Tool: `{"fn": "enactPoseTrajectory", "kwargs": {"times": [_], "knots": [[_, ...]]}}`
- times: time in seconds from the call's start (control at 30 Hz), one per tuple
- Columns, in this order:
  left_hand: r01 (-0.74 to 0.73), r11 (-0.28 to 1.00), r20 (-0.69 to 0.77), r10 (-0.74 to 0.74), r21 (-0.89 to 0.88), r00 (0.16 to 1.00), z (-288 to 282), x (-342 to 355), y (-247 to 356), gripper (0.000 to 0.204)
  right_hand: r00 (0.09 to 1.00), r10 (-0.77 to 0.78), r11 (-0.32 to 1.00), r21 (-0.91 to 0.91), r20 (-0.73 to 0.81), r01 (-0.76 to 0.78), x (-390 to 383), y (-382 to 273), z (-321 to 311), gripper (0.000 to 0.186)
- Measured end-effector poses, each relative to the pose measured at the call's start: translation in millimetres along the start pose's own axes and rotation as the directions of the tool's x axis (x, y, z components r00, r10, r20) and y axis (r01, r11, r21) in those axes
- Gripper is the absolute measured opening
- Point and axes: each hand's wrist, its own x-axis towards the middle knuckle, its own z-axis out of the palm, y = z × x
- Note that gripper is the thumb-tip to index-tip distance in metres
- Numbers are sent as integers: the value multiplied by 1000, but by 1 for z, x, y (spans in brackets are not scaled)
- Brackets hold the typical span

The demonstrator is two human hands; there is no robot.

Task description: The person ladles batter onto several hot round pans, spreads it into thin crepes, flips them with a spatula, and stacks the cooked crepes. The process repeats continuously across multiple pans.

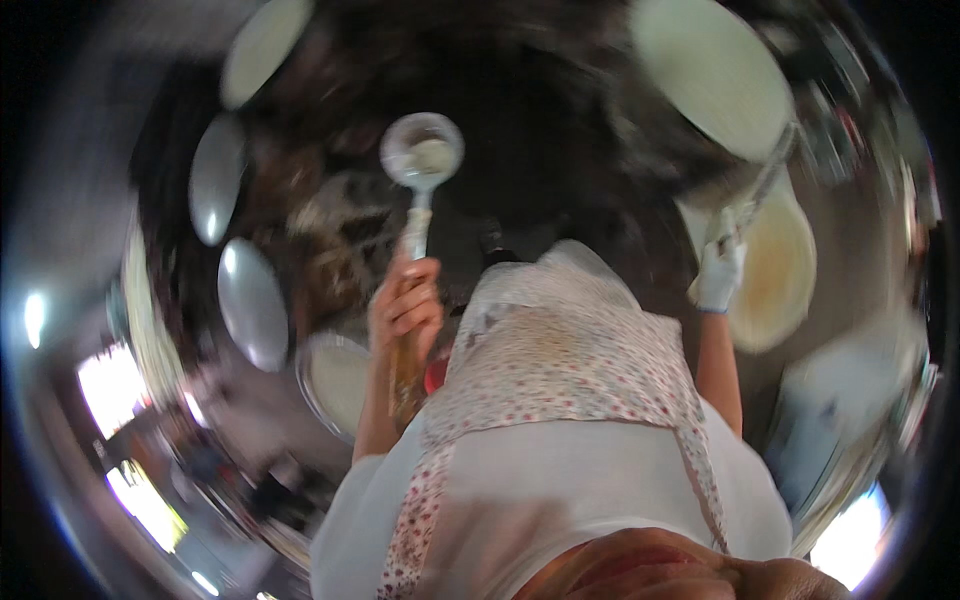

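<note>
Long tool motion-blurred; contents of ladle unclear; top-right disc cut off.

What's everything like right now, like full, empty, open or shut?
Left hand: bare, fingers shut around the ladle.
Ladle: something pale in its bowl.
Right hand: gloved, shut on a long thin tool.
Long thin tool: held slanting; blurred.
Pale round at right: yellowish in the middle.
Apron: worn.

Floral apron: white, red-dotted; pale ladle; white glove.
</note>
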Motion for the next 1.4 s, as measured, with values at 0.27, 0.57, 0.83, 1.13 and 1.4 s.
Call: {"fn": "enactPoseTrajectory", "kwargs": {"times": [0.27,0.57,0.83,1.13,1.4], "knots": [[-638,739,-18,651,-217,759,-117,-118,16,24,130,-603,786,558,787,265,-17,-317,155,67],[-431,43,-294,791,902,-537,-314,-244,123,37,-654,-489,544,788,577,288,-207,-467,240,60],[-177,184,-256,716,967,-650,-427,-202,125,32,-812,-321,248,870,489,426,-352,-494,335,47],[-466,-164,-245,962,-870,119,-376,-181,149,23,-771,-166,145,788,615,598,-358,-459,312,47],[-470,-214,-81,955,-856,-286,-168,-250,97,12,-808,-516,258,951,284,170,-340,-521,205,45]]}}
